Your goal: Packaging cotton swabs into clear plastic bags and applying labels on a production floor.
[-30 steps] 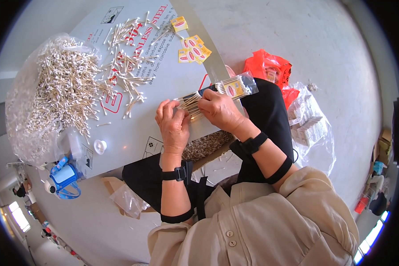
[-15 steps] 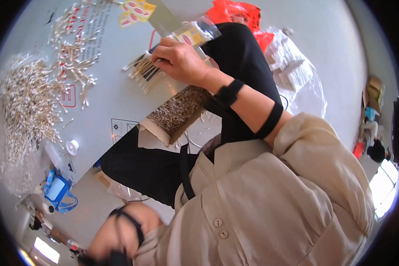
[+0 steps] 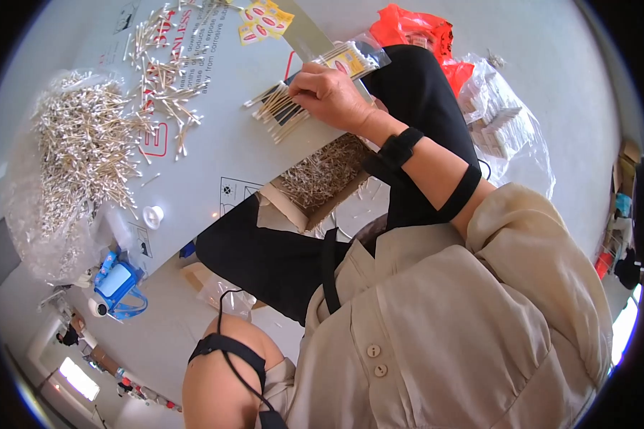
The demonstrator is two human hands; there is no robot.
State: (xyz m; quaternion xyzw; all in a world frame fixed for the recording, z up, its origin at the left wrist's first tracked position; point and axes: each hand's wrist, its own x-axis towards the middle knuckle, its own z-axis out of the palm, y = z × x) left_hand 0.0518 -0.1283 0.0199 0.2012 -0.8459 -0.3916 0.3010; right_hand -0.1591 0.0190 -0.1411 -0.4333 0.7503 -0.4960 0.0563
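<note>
My right hand (image 3: 329, 93) is closed at the table's edge, its fingertips curled in at a small row of cotton swabs (image 3: 283, 114). These lie side by side on a dark flat patch. Whatever the fingers may pinch is hidden by the hand. Just beyond the knuckles is a clear packet of swabs (image 3: 347, 61) with a yellow label. Below my wrist, an open cardboard box (image 3: 283, 204) full of swabs rests by my lap. Of my left arm (image 3: 225, 357), only the upper part shows at the lower left; its hand is out of view.
A big heap of swabs (image 3: 86, 143) spills from a clear bag on the left. Loose swabs (image 3: 168, 79) and yellow labels (image 3: 265, 21) lie further back. A white cap (image 3: 152, 217) and blue-strapped device (image 3: 118, 282) sit near left. Red (image 3: 415, 36) and clear bags (image 3: 497, 121) lie right.
The view has swung, so the table and its contents appear further right. More of my left upper arm shows. My right hand stays closed by the row of swabs.
</note>
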